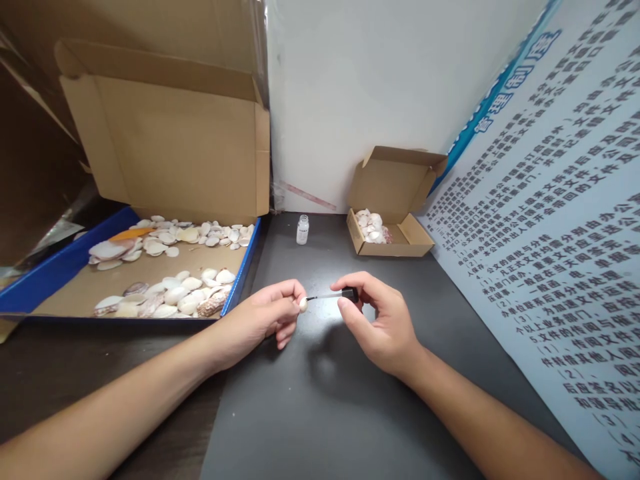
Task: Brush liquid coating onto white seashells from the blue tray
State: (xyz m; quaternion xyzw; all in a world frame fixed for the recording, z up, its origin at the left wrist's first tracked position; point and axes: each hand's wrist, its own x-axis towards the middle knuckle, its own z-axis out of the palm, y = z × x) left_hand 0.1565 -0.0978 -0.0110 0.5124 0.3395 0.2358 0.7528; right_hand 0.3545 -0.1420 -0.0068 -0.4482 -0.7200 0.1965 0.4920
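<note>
On the far left lies a big open carton (165,153) with a blue rim, its floor covered with many shells (170,293), spread flat so each is easy to pick. Far right stands a small box (387,230) holding a few shells. Between them is a small bottle (302,229), uncapped. The left hand (265,320) pinches a little shell (303,305) with its fingertips, presenting it sideways. The right hand (375,320) grips a thin brush (333,295), whose tip touches that shell.

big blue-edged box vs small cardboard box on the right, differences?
The big box has blue walls; the small box is plain brown. The big box's shells lie spread in loose rows; the small box's shells sit piled in one corner. The big box is left of the left hand; the small one is beyond the right hand. Both stand open, lids up.
</note>
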